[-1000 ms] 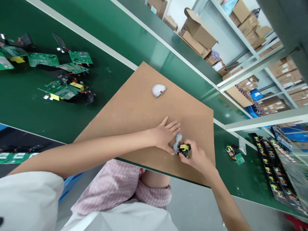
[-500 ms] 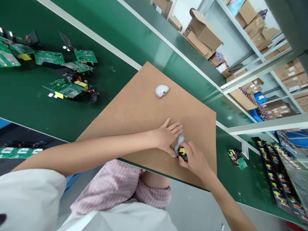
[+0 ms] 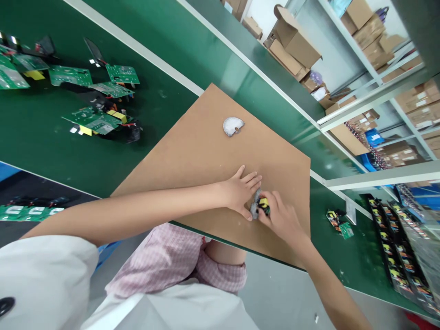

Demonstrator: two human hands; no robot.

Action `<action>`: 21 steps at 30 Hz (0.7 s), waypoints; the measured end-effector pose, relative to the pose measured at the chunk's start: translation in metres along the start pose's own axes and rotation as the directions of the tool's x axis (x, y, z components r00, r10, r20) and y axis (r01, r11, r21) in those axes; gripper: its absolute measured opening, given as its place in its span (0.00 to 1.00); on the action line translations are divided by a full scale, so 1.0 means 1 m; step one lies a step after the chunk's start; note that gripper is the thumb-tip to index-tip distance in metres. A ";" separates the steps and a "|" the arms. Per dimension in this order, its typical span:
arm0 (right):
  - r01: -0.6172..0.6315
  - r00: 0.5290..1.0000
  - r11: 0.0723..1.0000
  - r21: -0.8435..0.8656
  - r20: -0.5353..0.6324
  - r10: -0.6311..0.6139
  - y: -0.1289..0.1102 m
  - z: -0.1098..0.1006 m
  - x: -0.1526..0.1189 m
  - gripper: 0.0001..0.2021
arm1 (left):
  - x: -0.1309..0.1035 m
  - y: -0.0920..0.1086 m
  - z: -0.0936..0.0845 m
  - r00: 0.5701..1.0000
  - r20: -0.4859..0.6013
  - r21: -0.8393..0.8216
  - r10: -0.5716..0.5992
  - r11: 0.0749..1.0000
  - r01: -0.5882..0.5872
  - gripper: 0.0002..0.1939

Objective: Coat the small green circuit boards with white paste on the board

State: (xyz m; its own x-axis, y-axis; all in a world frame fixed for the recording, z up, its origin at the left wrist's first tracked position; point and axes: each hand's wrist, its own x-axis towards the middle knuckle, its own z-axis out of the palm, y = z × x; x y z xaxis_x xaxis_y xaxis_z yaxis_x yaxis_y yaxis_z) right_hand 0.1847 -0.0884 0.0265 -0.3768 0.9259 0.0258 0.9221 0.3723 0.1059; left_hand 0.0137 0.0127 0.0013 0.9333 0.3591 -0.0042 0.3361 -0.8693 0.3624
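The right hand pinches a small component with a yellow top and a dark body, fingers curled around it, and holds it against a grey patch of paste on the brown board. The left hand lies flat beside it, fingers spread and palm down, pinning the board near its front edge.

To do this step well, in my judgement, the left hand should hold the board firm so that it cannot slide on the green bench, while the right hand moves the part across the patch with light, even contact and a grip on its sides, clear of the paste.

The component sits close to the board's front edge, toward its right corner, mostly hidden by the fingers; its underside cannot be seen. A second, paler patch lies well apart toward the far edge. Green circuit boards lie in a loose group at the bench's left end; another small part rests on the bench right of the board.
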 end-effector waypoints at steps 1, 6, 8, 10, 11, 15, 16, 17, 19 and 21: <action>-0.028 1.000 1.000 -0.001 0.002 0.028 0.001 0.000 0.001 0.15 | 0.000 0.000 -0.001 1.000 0.011 0.015 -0.005 1.000 0.005 0.51; -0.028 0.999 0.999 -0.015 0.042 0.028 -0.003 0.001 -0.006 0.16 | -0.001 0.002 -0.003 0.999 0.039 0.061 -0.016 0.998 0.014 0.52; -0.018 0.999 1.000 -0.002 0.047 0.018 -0.003 0.002 -0.006 0.16 | -0.001 0.002 -0.003 0.999 0.043 0.063 -0.018 0.998 0.015 0.52; -0.048 0.998 0.999 0.015 0.038 0.048 0.000 0.001 -0.003 0.16 | -0.001 0.003 -0.003 0.999 0.045 0.065 -0.020 0.998 0.017 0.51; -0.071 0.997 0.997 0.020 0.031 0.071 0.001 0.001 -0.001 0.17 | -0.001 0.003 -0.004 0.999 0.044 0.067 -0.020 0.998 0.017 0.51; -0.099 0.994 0.995 0.023 0.043 0.098 0.001 0.001 -0.003 0.17 | -0.001 0.003 -0.004 0.998 0.057 0.084 -0.023 0.996 0.018 0.51; -0.089 0.995 0.996 0.027 0.051 0.087 0.000 0.001 -0.004 0.17 | -0.001 0.003 -0.004 0.998 0.061 0.087 -0.023 0.996 0.017 0.51; -0.077 0.996 0.996 0.032 0.056 0.075 -0.001 0.001 -0.006 0.17 | -0.001 0.003 -0.004 0.998 0.064 0.088 -0.022 0.996 0.016 0.51; -0.074 0.996 0.997 0.036 0.044 0.073 -0.001 0.002 -0.006 0.17 | -0.001 0.003 -0.004 0.998 0.064 0.085 -0.020 0.996 0.015 0.52; -0.099 0.995 0.994 0.035 0.023 0.099 0.001 0.003 -0.004 0.17 | -0.001 0.003 -0.005 0.998 0.059 0.076 -0.017 0.997 0.013 0.52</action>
State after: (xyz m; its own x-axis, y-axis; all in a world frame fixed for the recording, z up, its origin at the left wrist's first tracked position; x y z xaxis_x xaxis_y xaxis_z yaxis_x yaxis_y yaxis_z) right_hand 0.1871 -0.0918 0.0238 -0.2819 0.9593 0.0133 0.9575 0.2804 0.0675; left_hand 0.0134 0.0115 0.0066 0.9332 0.3534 -0.0652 0.3566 -0.8880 0.2902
